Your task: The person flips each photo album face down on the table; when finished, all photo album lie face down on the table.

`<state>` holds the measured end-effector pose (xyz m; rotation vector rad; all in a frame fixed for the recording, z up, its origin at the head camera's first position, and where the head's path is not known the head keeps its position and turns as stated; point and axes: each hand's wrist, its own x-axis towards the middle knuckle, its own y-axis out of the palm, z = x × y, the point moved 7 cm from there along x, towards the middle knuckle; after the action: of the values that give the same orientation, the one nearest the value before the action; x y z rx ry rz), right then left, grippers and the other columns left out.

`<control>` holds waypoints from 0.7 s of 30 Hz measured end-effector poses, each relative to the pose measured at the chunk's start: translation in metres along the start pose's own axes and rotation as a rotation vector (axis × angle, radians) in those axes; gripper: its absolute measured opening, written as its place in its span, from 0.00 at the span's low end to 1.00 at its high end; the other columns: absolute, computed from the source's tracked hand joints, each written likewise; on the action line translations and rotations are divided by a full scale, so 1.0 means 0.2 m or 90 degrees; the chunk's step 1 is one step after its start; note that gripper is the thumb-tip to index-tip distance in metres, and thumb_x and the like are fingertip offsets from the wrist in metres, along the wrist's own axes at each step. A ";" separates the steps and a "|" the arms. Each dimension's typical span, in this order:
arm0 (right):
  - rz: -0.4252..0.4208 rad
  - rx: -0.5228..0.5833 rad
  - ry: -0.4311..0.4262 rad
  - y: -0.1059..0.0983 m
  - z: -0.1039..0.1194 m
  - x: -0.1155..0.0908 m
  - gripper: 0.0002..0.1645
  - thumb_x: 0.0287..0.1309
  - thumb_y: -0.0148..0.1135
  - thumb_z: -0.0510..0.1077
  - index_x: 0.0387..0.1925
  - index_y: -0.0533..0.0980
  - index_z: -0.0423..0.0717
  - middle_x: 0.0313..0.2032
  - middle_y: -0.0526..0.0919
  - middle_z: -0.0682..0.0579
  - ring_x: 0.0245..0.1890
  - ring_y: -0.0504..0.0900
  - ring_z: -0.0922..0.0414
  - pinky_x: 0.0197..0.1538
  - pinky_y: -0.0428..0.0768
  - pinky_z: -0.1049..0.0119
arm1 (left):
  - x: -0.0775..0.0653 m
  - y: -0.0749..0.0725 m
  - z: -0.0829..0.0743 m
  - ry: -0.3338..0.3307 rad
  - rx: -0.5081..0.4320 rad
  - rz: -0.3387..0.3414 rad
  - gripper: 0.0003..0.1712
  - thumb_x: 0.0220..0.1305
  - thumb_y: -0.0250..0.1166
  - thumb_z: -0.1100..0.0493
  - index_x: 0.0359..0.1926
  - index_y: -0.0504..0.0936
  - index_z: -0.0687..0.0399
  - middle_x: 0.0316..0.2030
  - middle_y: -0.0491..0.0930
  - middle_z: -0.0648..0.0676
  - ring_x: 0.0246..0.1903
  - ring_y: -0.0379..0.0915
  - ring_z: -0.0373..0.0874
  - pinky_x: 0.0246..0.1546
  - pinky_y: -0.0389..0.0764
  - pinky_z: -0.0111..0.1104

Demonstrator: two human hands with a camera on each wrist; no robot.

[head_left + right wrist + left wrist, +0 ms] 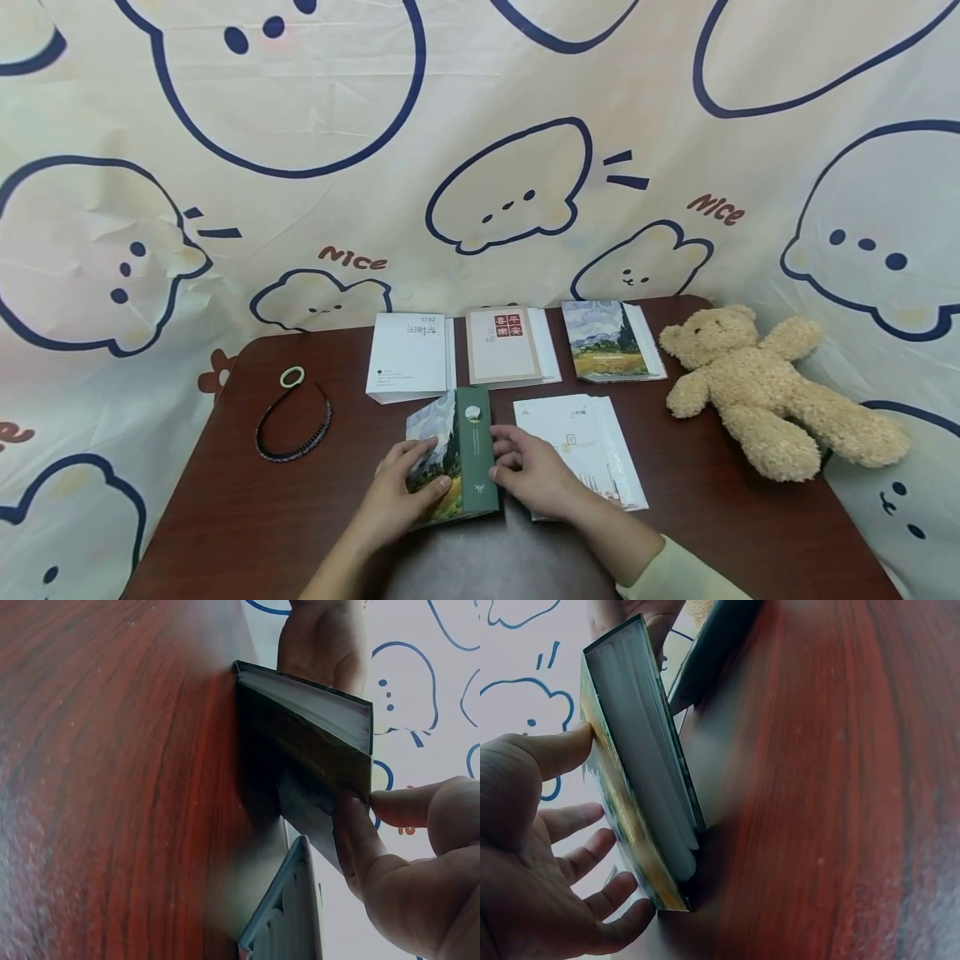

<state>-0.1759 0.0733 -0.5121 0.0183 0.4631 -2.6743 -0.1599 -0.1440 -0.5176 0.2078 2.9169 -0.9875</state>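
We have the book [476, 454] mid-table, tilted spine-up, right hand [536, 475] pinching its spine edge, left hand [405, 492] spread loosely against the front cover. Steadying or turning it seems the step in hand; next move, we judge, calls for keeping both covers together. Side book [558, 437] and back book [408, 354] crowd its right and far edges; table [210, 517] lies freer leftward, below the headband [303, 451].

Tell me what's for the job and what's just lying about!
For the job:
- green-spined landscape book, between the left hand and right hand
- probably also: back white book, cream book, other landscape book, front white book

Just lying about:
- teddy bear
- dark headband
- pale green ring
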 end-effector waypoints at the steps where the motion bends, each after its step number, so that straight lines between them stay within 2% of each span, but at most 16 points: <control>1: 0.002 -0.007 0.001 0.00 0.00 0.00 0.35 0.66 0.65 0.37 0.72 0.67 0.38 0.54 0.83 0.47 0.49 0.84 0.56 0.49 0.83 0.65 | 0.00 0.00 0.00 -0.001 0.005 -0.001 0.36 0.62 0.76 0.46 0.70 0.78 0.41 0.66 0.72 0.53 0.66 0.63 0.59 0.62 0.68 0.63; 12: 0.019 -0.085 0.020 0.05 -0.03 0.02 0.35 0.67 0.65 0.41 0.73 0.67 0.40 0.53 0.84 0.52 0.46 0.84 0.62 0.51 0.81 0.62 | -0.02 -0.03 0.03 -0.012 0.032 0.000 0.37 0.61 0.77 0.45 0.70 0.78 0.41 0.66 0.71 0.55 0.67 0.60 0.61 0.61 0.69 0.63; 21: 0.026 -0.121 0.018 0.07 -0.02 0.04 0.35 0.65 0.66 0.39 0.71 0.68 0.37 0.47 0.83 0.55 0.40 0.83 0.65 0.46 0.81 0.65 | -0.02 -0.03 0.05 -0.030 0.039 -0.001 0.37 0.61 0.77 0.45 0.70 0.78 0.41 0.66 0.71 0.54 0.68 0.57 0.61 0.60 0.69 0.63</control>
<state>-0.1766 0.0593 -0.5218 0.0097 0.7158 -2.5824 -0.1566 -0.1553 -0.5216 0.1831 2.8477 -1.0676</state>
